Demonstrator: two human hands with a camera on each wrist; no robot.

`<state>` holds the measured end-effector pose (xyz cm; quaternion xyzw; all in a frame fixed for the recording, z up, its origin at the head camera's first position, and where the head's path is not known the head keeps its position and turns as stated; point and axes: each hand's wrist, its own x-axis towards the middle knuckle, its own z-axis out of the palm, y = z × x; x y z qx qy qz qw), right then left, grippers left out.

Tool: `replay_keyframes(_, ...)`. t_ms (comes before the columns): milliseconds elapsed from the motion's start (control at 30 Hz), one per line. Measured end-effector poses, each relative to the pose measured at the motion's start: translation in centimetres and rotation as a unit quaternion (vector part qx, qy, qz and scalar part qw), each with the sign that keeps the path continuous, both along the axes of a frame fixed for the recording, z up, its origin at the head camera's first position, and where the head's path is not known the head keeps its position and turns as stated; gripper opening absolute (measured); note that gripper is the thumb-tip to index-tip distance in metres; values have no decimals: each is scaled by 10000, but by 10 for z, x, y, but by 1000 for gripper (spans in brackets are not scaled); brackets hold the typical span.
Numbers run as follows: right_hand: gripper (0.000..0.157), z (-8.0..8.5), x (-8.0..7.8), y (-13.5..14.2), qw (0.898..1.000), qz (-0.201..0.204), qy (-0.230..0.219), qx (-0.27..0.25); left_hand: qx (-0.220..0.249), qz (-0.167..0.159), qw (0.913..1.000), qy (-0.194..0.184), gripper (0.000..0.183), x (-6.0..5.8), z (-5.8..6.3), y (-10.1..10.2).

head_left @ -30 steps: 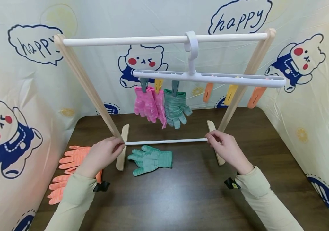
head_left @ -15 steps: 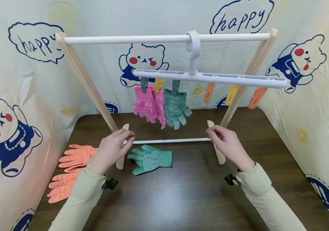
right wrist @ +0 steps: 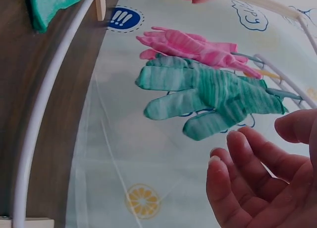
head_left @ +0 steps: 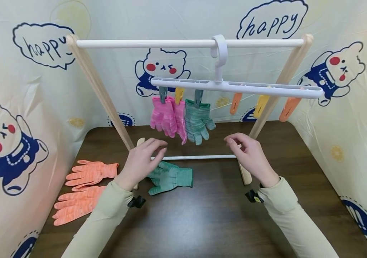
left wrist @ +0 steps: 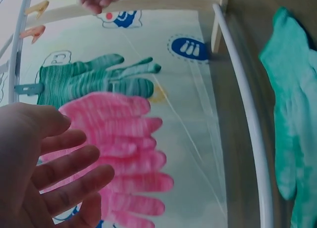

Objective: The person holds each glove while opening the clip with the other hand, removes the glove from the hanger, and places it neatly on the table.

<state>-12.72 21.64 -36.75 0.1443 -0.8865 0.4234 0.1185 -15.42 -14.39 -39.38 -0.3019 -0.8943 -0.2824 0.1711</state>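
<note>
My left hand (head_left: pixel 143 157) hovers in front of the rack's lower white rod (head_left: pixel 196 157), fingers relaxed with nothing in them. On the other side my right hand (head_left: pixel 249 154) is likewise empty, thumb and fingers apart in the right wrist view. Between and beyond the hands hang pink gloves (head_left: pixel 164 116) and a green glove (head_left: pixel 199 120), clipped to a white hanger (head_left: pixel 235 87). Another green glove (head_left: pixel 173 179) lies on the table, its fingertips partly hidden by my left hand. Two orange gloves (head_left: pixel 90 173) lie at the left, one partly under the left sleeve.
The hanger hooks over the upper white rod (head_left: pixel 144 44) of a wooden-sided rack (head_left: pixel 101 95). Orange and yellow clothespins (head_left: pixel 261 106) hang unused on the hanger's right half. A printed cloth (head_left: pixel 6 89) surrounds the dark table (head_left: pixel 196 229).
My left hand has left the rack's lower left corner and moved right and up. The right hand has come off the lower right corner, rising slightly. The gloves stay in place.
</note>
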Motion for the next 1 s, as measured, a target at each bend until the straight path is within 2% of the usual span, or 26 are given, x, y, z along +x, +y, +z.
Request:
replay_keyframes(133, 22, 8, -3, -7, 9998, 54, 202, 15, 212, -95, 9996, 173, 20, -2, 2, 9)
replay_keyframes(267, 24, 16, -8, -16, 9995, 165, 262, 28, 328, -148, 9981, 510, 21, -5, 6, 18)
replay_keyframes(433, 45, 22, -16, -30, 9992, 356, 105, 139, 387, -258, 9958, 788, 22, -8, 12, 31)
replay_keyframes(533, 55, 25, -20, -35, 9993, 341, 72, 151, 440, -314, 9956, 769, 22, -10, 17, 39)
replay_keyframes(733, 56, 33, -27, -39, 9992, 341, 112, 182, 710, -283, 9937, 817, 20, -14, 23, 53)
replay_keyframes(867, 58, 38, -32, -43, 9990, 391, 64, 189, 1054, -281, 9907, 815, 19, -19, 24, 60)
replay_keyframes(1000, 59, 43, -38, -50, 9989, 416, 209, 63, 1371, -288, 9876, 705, 22, -26, 22, 65)
